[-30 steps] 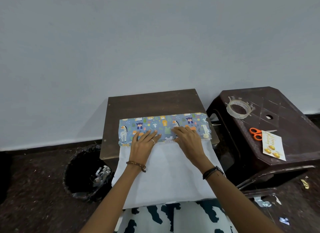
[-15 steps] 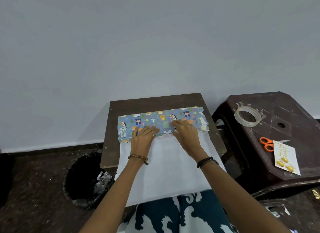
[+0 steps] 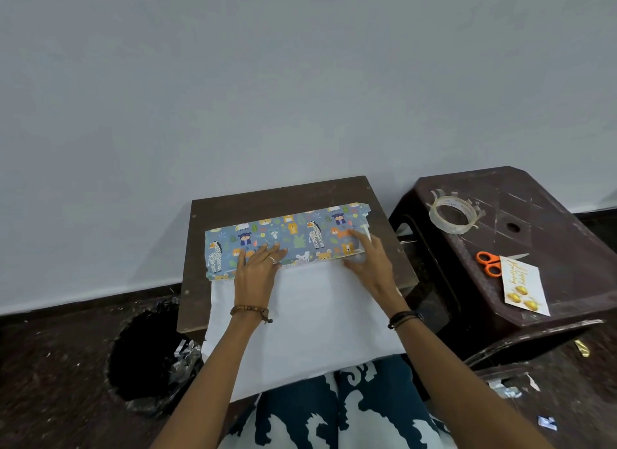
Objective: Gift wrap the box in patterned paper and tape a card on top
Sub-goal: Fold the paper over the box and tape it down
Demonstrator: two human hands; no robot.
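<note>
A: Progress?
B: Early. Paper (image 3: 283,238) lay folded over the far side on the table (image 3: 277,194), its white back trailing to the lap. Box wasn't visible. Tape (image 3: 453,215) and card (image 3: 526,286) sat untouched on the stool (image 3: 551,235).
A: Hands?
B: Left hand (image 3: 257,268) pressed flat, fingers spread, on the fold's near edge. Right hand (image 3: 369,261) pressed the fold's right end, fingers straight and nearly together.

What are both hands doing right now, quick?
Left hand: open, fingers flat, pressing the patterned paper.
Right hand: open, fingers flat on the paper's right end.
</note>
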